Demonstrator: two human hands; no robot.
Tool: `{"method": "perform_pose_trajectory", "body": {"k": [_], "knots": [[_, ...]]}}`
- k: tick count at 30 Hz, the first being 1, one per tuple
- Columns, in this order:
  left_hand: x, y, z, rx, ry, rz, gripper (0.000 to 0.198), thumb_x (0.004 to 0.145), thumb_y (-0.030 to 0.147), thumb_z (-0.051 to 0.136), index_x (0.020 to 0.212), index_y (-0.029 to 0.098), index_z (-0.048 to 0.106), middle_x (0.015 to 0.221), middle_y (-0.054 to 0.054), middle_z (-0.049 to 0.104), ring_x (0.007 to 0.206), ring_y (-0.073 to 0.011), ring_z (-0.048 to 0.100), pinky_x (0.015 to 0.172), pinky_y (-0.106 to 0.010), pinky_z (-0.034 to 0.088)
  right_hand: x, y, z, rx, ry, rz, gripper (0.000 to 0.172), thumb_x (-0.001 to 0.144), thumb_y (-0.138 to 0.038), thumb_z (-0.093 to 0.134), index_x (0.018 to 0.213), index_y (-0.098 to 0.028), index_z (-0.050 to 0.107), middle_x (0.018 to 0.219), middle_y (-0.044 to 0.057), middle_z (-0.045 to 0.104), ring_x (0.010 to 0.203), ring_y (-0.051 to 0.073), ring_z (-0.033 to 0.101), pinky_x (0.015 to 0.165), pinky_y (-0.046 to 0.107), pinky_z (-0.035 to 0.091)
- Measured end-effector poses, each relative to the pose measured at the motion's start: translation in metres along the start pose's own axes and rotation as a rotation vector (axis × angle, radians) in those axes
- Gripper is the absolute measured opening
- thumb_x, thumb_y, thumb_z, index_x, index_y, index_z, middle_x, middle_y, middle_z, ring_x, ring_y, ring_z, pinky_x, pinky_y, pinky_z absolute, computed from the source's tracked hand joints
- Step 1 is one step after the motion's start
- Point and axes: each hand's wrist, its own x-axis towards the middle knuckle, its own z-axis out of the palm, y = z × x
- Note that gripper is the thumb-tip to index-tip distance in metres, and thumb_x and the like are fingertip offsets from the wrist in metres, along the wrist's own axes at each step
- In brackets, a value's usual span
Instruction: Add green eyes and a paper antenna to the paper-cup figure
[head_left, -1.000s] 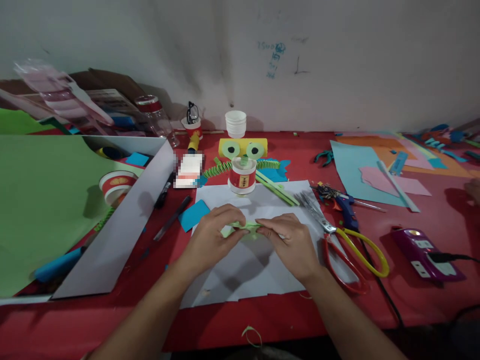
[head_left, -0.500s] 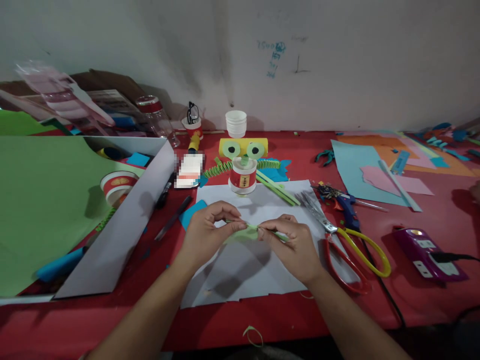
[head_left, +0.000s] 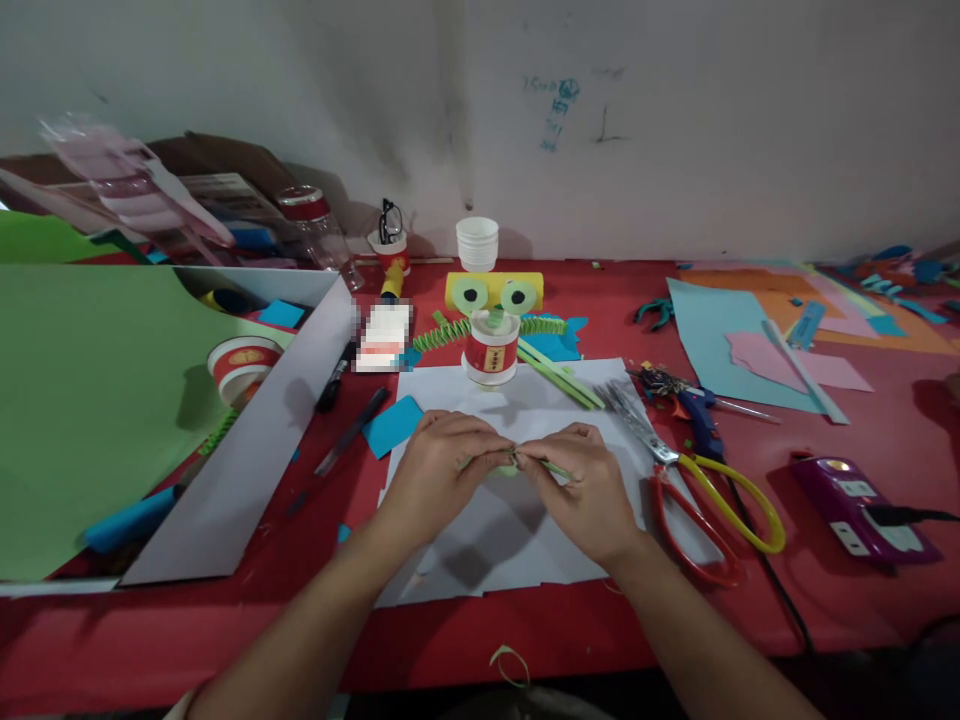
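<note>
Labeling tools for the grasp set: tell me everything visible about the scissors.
The scissors lie flat, touched by no hand, just right of the right hand, which pinches a green paper strip. The silver metal blades look nearly shut and point up-left, tips over the edge of the white sheet. Two plastic-looking loop handles, one red, one yellow, rest on the red table. A black cable crosses at the yellow loop.

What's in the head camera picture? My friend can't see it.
The left hand and right hand pinch a green paper strip over a white sheet on a red table. Scissors lie to the right, a paper cup beyond.
</note>
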Motion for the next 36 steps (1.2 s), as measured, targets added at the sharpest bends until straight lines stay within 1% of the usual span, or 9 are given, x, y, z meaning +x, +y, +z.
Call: {"method": "perform_pose_trajectory", "body": {"k": [4, 8, 15, 21, 24, 27, 29, 32, 36], "knots": [[-0.001, 0.001, -0.001, -0.003, 0.054, -0.010, 0.010, 0.083, 0.020, 0.063, 0.082, 0.025, 0.072, 0.073, 0.002, 0.074, 0.069, -0.0153, 0.065, 0.074, -0.033, 0.043, 0.000, -0.001, 0.000, -0.026, -0.005, -0.068, 0.014, 0.086, -0.014, 0.057, 0.084, -0.022, 0.069, 0.078, 0.000, 0.075, 0.072, 0.015, 0.067, 0.084, 0.035, 0.035], [0.000, 0.005, -0.005, 0.005, 0.076, 0.016, 0.014, 0.082, 0.014, 0.061, 0.079, 0.023, 0.070, 0.069, 0.002, 0.072, 0.067, -0.0148, 0.063, 0.073, -0.032, 0.042, 0.001, -0.001, 0.001, -0.025, -0.020, -0.092, 0.015, 0.087, -0.014, 0.057, 0.087, -0.023, 0.070, 0.082, 0.000, 0.076, 0.073, 0.014, 0.068, 0.085, 0.035, 0.035], [0.003, 0.003, -0.011, 0.115, 0.082, -0.019, 0.017, 0.083, 0.015, 0.057, 0.077, 0.022, 0.070, 0.071, 0.001, 0.072, 0.069, -0.0164, 0.063, 0.073, -0.034, 0.039, 0.003, 0.005, -0.003, -0.033, 0.030, 0.042, 0.012, 0.087, -0.022, 0.062, 0.083, -0.025, 0.073, 0.080, -0.002, 0.077, 0.075, 0.017, 0.068, 0.080, 0.033, 0.038], [0.005, -0.001, -0.014, 0.090, 0.080, -0.079, 0.015, 0.081, 0.014, 0.060, 0.074, 0.022, 0.071, 0.072, 0.001, 0.073, 0.069, -0.0162, 0.065, 0.073, -0.032, 0.041, 0.005, 0.010, -0.012, -0.107, 0.096, 0.048, 0.012, 0.086, -0.024, 0.063, 0.078, -0.025, 0.073, 0.080, -0.001, 0.077, 0.077, 0.019, 0.068, 0.080, 0.036, 0.040], [0.004, -0.003, -0.013, 0.104, 0.098, -0.098, 0.013, 0.080, 0.015, 0.061, 0.073, 0.022, 0.070, 0.073, 0.001, 0.074, 0.070, -0.0167, 0.065, 0.072, -0.032, 0.043, 0.005, 0.014, -0.013, -0.122, 0.127, 0.105, 0.011, 0.085, -0.024, 0.063, 0.079, -0.025, 0.072, 0.080, 0.000, 0.076, 0.078, 0.020, 0.067, 0.079, 0.036, 0.041], [0.003, -0.006, -0.014, 0.168, 0.138, -0.102, 0.014, 0.082, 0.017, 0.060, 0.074, 0.022, 0.070, 0.074, 0.001, 0.074, 0.070, -0.0174, 0.065, 0.073, -0.033, 0.044, 0.003, 0.019, -0.011, -0.198, 0.084, 0.179, 0.003, 0.080, -0.025, 0.069, 0.078, -0.024, 0.071, 0.082, 0.001, 0.074, 0.083, 0.022, 0.064, 0.078, 0.037, 0.042], [0.003, -0.006, -0.015, 0.209, 0.198, -0.104, 0.014, 0.084, 0.019, 0.059, 0.077, 0.022, 0.070, 0.076, 0.000, 0.074, 0.072, -0.0180, 0.065, 0.074, -0.034, 0.044, 0.000, 0.023, -0.007, -0.299, 0.014, 0.189, 0.007, 0.075, -0.028, 0.073, 0.079, -0.024, 0.070, 0.088, 0.003, 0.071, 0.089, 0.026, 0.060, 0.077, 0.039, 0.042], [0.003, -0.005, -0.018, 0.219, 0.284, -0.054, 0.012, 0.085, 0.022, 0.059, 0.083, 0.022, 0.070, 0.076, -0.001, 0.073, 0.073, -0.0176, 0.064, 0.073, -0.034, 0.046, -0.002, 0.026, 0.000, -0.437, -0.009, 0.182, 0.010, 0.075, -0.029, 0.072, 0.083, -0.023, 0.070, 0.097, 0.008, 0.067, 0.096, 0.030, 0.053, 0.075, 0.041, 0.040], [-0.003, 0.003, -0.016, 0.290, 0.315, 0.137, 0.012, 0.084, 0.018, 0.060, 0.087, 0.023, 0.070, 0.076, -0.001, 0.073, 0.071, -0.0162, 0.064, 0.073, -0.034, 0.044, 0.001, 0.026, 0.001, -0.458, 0.120, 0.172, 0.021, 0.082, -0.017, 0.058, 0.101, -0.021, 0.066, 0.104, 0.012, 0.063, 0.099, 0.032, 0.050, 0.078, 0.044, 0.039]]}}
